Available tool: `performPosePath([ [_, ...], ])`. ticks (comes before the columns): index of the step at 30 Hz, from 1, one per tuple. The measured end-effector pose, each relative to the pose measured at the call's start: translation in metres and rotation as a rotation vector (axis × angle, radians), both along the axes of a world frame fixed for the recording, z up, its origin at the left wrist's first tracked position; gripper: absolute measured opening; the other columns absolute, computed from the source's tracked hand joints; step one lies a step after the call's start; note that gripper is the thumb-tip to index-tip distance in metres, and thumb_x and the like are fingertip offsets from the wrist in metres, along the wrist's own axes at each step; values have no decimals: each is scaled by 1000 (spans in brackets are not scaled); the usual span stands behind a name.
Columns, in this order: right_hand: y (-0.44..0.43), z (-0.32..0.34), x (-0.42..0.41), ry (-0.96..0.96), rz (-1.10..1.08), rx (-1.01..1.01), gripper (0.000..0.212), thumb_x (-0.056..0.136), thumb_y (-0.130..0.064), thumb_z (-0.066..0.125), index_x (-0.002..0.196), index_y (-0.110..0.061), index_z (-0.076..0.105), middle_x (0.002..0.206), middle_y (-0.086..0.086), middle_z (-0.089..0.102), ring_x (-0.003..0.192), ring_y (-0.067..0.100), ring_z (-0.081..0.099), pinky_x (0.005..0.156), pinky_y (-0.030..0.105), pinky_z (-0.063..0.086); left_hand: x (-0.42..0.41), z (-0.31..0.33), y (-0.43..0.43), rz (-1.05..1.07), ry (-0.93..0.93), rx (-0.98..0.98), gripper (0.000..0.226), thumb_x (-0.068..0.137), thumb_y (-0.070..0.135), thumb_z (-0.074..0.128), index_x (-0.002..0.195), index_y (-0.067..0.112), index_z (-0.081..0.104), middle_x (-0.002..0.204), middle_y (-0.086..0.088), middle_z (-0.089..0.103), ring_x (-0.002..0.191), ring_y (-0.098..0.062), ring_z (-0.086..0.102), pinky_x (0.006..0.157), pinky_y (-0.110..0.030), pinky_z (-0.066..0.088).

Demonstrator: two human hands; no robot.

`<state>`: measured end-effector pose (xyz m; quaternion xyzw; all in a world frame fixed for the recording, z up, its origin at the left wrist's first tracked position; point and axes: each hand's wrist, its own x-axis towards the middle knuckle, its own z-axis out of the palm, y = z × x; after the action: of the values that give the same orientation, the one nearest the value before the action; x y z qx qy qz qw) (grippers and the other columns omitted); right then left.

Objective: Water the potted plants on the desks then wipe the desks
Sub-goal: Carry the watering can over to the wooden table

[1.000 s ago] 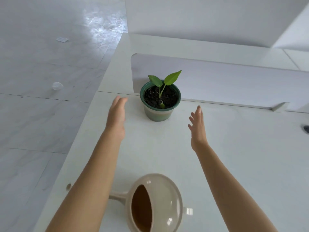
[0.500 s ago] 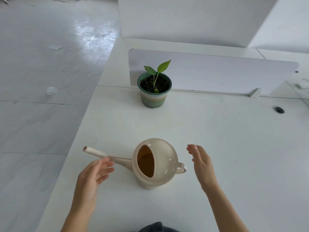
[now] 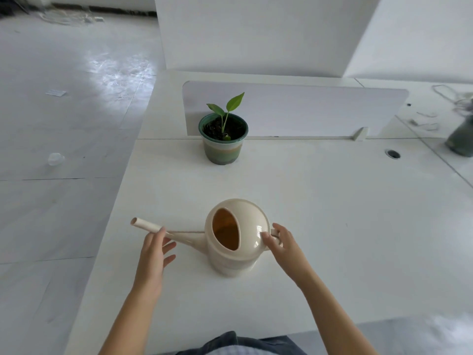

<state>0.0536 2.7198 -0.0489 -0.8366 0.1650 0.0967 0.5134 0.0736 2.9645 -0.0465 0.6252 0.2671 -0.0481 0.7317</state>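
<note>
A person's right hand (image 3: 282, 248) is closing its grip on the handle of a cream watering can (image 3: 236, 237) sitting on the worktop (image 3: 345, 213), spout pointing left under the loosely spread left hand (image 3: 153, 252); the potted plant (image 3: 223, 135) is standing straight ahead

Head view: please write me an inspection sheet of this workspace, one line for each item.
Surface: white desk, bare around the things; no spill seen.
Job's things: cream watering can standing upright, spout to the left; potted plant upright by the divider panel; no cloth seen.
Clutter: second pot at far right, blurred.
Grippers: left hand open at the spout; right hand at the handle, grip unclear.
Cables: thin wires far right; grommet hole.
Surroundings: grey floor with small litter.
</note>
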Motion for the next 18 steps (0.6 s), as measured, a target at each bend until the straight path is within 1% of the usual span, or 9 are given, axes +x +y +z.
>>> performPosePath([
  [1, -1, -1, 0, 14, -15, 29, 66, 80, -58, 53, 129, -15, 42, 121, -4, 49, 113, 14, 47, 96, 31, 37, 0, 0, -1, -3, -12, -26, 14, 96, 27, 38, 101, 21, 49, 102, -8, 55, 102, -24, 51, 84, -38, 37],
  [2, -2, -3, 0, 19, -22, 41, 59, 82, -54, 54, 127, -17, 43, 122, -3, 50, 111, 14, 49, 92, 28, 37, 0, -1, -1, -4, -22, -47, 13, 96, 27, 38, 96, 24, 50, 98, -6, 56, 103, -24, 52, 85, -39, 37],
  [3, -2, -2, 0, 22, -32, 45, 57, 80, -56, 55, 121, -18, 46, 119, -2, 53, 108, 14, 52, 87, 27, 38, 0, -2, 0, -5, -31, -63, 13, 96, 27, 37, 92, 26, 50, 96, -4, 56, 103, -24, 52, 86, -39, 38],
  [5, -3, 0, 1, 21, -41, 40, 54, 71, -63, 56, 105, -21, 50, 103, -3, 58, 97, 13, 56, 77, 25, 40, -1, -3, 2, -9, -44, -94, 15, 96, 27, 37, 90, 27, 51, 98, -4, 57, 105, -24, 52, 87, -39, 37],
  [8, -4, 4, 3, 39, -52, 41, 51, 61, -69, 54, 84, -23, 50, 80, -7, 52, 77, 10, 51, 67, 23, 38, -2, -6, 3, -4, -66, -154, 16, 97, 25, 36, 94, 25, 51, 111, -8, 55, 109, -24, 51, 89, -38, 37],
  [10, -5, 4, 4, 31, -61, 55, 57, 55, -71, 53, 79, -20, 50, 78, -5, 49, 74, 10, 47, 66, 23, 36, -1, -7, 3, 2, -96, -202, 17, 97, 23, 35, 96, 25, 52, 109, -6, 56, 108, -24, 51, 89, -35, 37],
  [13, -4, 2, 4, 38, -81, 114, 61, 51, -71, 55, 79, -16, 51, 82, -2, 50, 77, 11, 47, 71, 24, 37, 0, -6, 2, -18, -137, -256, 18, 97, 23, 34, 100, 24, 52, 104, -2, 57, 105, -20, 51, 85, -30, 39],
  [16, 1, 3, -1, 37, -141, 208, 45, 62, -57, 58, 77, -15, 51, 77, -3, 48, 71, 9, 44, 65, 21, 35, 5, -4, 1, -62, -150, -271, 20, 97, 25, 32, 106, 25, 51, 105, 1, 57, 99, -14, 53, 88, -30, 38],
  [18, 3, 6, -10, 16, -207, 268, 37, 64, -51, 59, 76, -16, 51, 75, -4, 50, 69, 8, 46, 66, 20, 35, 6, -1, 0, -96, -165, -274, 23, 97, 25, 31, 113, 24, 48, 106, 2, 56, 99, -13, 54, 88, -30, 39],
])
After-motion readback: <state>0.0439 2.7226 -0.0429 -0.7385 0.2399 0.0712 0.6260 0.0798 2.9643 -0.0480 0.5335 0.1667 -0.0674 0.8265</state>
